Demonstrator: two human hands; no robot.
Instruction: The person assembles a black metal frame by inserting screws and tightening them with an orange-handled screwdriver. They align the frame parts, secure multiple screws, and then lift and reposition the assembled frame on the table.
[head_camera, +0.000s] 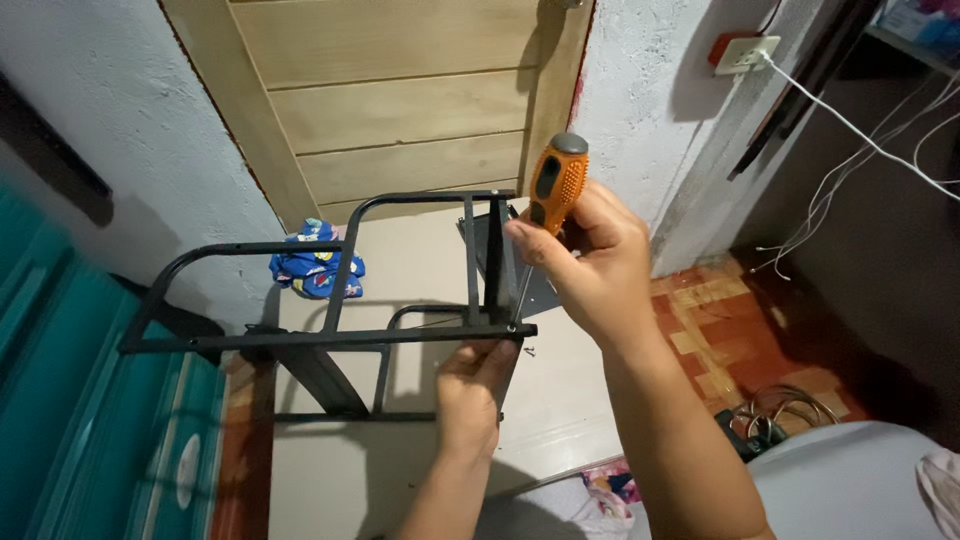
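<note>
Orange-handled screwdriver (553, 190) with a grey cap, thin steel shaft, standing over a black metal tube frame (330, 335) that sits on a beige board (420, 270) on the floor. The tool runs nearly upright, leaning a touch: handle up and right, tip down and left at the frame's right corner. Right hand (590, 270) is wrapped tight round the lower handle. Left hand (475, 385) is curled closed on the frame just beneath that corner. Blue patterned cloth (315, 262) lies by the wooden door (400, 100).

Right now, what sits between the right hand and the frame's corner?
Head view: only the screwdriver shaft; it runs from the right hand down to the black metal frame corner.
</note>
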